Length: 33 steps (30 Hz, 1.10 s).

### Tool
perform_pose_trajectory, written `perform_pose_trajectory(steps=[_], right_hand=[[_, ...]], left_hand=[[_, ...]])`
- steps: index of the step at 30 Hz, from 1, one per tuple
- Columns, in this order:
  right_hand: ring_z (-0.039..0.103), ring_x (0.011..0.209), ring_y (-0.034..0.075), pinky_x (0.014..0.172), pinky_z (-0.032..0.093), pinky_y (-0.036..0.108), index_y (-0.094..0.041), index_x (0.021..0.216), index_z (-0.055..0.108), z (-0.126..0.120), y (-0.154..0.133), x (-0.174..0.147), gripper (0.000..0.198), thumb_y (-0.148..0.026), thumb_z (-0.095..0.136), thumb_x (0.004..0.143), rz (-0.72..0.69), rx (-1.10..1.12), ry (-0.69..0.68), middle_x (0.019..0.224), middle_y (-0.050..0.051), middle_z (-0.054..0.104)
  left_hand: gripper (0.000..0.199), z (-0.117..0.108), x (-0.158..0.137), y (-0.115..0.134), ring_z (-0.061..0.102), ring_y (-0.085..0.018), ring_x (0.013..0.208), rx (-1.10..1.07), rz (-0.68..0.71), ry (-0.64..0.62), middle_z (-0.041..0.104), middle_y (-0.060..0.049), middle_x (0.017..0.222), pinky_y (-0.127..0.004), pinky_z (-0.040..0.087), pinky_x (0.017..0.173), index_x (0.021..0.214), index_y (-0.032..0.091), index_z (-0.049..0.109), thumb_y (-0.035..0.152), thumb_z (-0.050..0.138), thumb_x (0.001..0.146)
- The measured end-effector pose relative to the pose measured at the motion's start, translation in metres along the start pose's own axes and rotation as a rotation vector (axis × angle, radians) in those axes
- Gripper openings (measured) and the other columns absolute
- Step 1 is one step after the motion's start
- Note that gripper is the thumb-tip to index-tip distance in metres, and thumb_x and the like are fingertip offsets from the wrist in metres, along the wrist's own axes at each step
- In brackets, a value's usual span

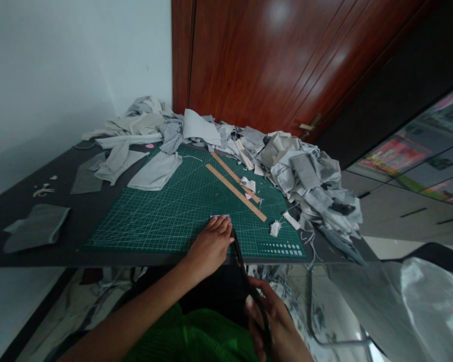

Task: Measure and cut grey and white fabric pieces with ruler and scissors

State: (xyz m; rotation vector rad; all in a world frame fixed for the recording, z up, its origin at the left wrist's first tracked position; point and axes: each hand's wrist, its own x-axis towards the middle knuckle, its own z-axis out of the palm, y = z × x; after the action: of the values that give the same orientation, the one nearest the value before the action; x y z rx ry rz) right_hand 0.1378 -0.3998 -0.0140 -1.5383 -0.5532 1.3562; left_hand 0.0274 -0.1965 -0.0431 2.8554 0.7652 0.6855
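My left hand (210, 245) lies with its fingers flat over a small grey fabric piece (215, 216), pressing it onto the green cutting mat (151, 221) near the front edge. Only the far strip of that piece shows past my fingertips. In my right hand (277, 314) are black scissors (240, 257), the fingers wrapped round the handles below the table edge. Their blades point away from me and lie along the right side of my left hand, close to the fabric's right edge. Whether the blades are parted I cannot tell.
Two wooden rulers (236, 192) lie aslant on the mat among small scraps. A fabric heap (305, 171) covers the right side, and more cloth (136, 123) is piled at the back left. A folded grey piece (40, 229) rests at the left. Behind is a wooden door (256, 65).
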Motion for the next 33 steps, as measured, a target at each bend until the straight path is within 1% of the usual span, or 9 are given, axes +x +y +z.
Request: perform_pose_trajectory(steps=[5, 10, 14, 17, 24, 27, 30, 33], right_hand=[[0.037, 0.036, 0.005, 0.033, 0.033, 0.014, -0.019, 0.138, 0.045, 0.002, 0.000, 0.000, 0.082, -0.067, 0.073, 0.079, -0.001, -0.004, 0.015, 0.054, -0.011, 0.048], [0.037, 0.035, 0.005, 0.033, 0.032, 0.014, -0.018, 0.139, 0.045, 0.006, -0.005, -0.004, 0.085, -0.070, 0.073, 0.078, 0.011, -0.033, 0.025, 0.051, -0.011, 0.048], [0.038, 0.035, 0.004, 0.033, 0.033, 0.015, -0.019, 0.137, 0.047, 0.008, -0.003, -0.004, 0.083, -0.069, 0.075, 0.076, -0.007, -0.017, 0.058, 0.057, -0.010, 0.053], [0.039, 0.035, 0.004, 0.033, 0.032, 0.014, -0.020, 0.136, 0.047, 0.009, 0.001, -0.003, 0.081, -0.068, 0.075, 0.077, -0.013, 0.003, 0.065, 0.061, -0.008, 0.056], [0.040, 0.035, 0.004, 0.032, 0.035, 0.014, -0.021, 0.134, 0.049, 0.009, 0.003, -0.002, 0.079, -0.067, 0.077, 0.077, -0.027, 0.030, 0.034, 0.061, -0.008, 0.057], [0.040, 0.034, 0.003, 0.030, 0.034, 0.014, -0.022, 0.128, 0.052, 0.010, 0.001, 0.002, 0.074, -0.064, 0.080, 0.074, -0.002, 0.112, 0.024, 0.064, -0.009, 0.056], [0.040, 0.034, 0.004, 0.028, 0.032, 0.014, -0.023, 0.124, 0.052, 0.006, 0.001, 0.010, 0.073, -0.063, 0.082, 0.071, -0.008, 0.228, 0.074, 0.064, -0.010, 0.054], [0.039, 0.035, 0.004, 0.028, 0.031, 0.013, -0.024, 0.121, 0.052, -0.004, 0.001, 0.016, 0.069, -0.063, 0.082, 0.072, -0.063, 0.313, 0.182, 0.063, -0.010, 0.053]], left_hand=[[0.040, 0.000, 0.000, 0.000, 0.046, -0.031, 0.142, 0.001, -0.008, -0.010, 0.054, -0.021, 0.147, -0.048, 0.034, 0.122, 0.133, 0.002, 0.058, 0.022, 0.042, 0.103], [0.039, 0.000, 0.000, 0.000, 0.046, -0.031, 0.143, -0.022, -0.011, -0.015, 0.053, -0.021, 0.148, -0.049, 0.034, 0.122, 0.133, 0.002, 0.058, 0.022, 0.043, 0.103], [0.039, -0.001, 0.000, 0.000, 0.046, -0.030, 0.143, -0.030, -0.012, -0.010, 0.054, -0.021, 0.148, -0.049, 0.034, 0.121, 0.134, 0.004, 0.058, 0.022, 0.042, 0.103], [0.039, 0.000, 0.000, 0.000, 0.046, -0.030, 0.142, -0.024, -0.016, -0.016, 0.054, -0.022, 0.147, -0.048, 0.033, 0.122, 0.134, 0.003, 0.057, 0.021, 0.044, 0.102], [0.039, 0.000, 0.000, 0.000, 0.046, -0.030, 0.142, -0.021, -0.012, -0.007, 0.055, -0.021, 0.146, -0.048, 0.033, 0.121, 0.133, 0.004, 0.057, 0.022, 0.043, 0.102], [0.039, 0.000, 0.000, -0.001, 0.047, -0.030, 0.142, -0.017, 0.000, -0.001, 0.055, -0.020, 0.147, -0.048, 0.034, 0.120, 0.133, 0.005, 0.058, 0.023, 0.042, 0.103], [0.038, 0.000, 0.000, -0.002, 0.047, -0.029, 0.141, -0.023, -0.001, -0.002, 0.055, -0.019, 0.147, -0.049, 0.034, 0.120, 0.133, 0.007, 0.058, 0.023, 0.042, 0.103], [0.037, 0.000, 0.000, -0.002, 0.048, -0.030, 0.141, -0.041, -0.017, -0.007, 0.055, -0.020, 0.146, -0.050, 0.035, 0.120, 0.132, 0.007, 0.059, 0.023, 0.046, 0.102]])
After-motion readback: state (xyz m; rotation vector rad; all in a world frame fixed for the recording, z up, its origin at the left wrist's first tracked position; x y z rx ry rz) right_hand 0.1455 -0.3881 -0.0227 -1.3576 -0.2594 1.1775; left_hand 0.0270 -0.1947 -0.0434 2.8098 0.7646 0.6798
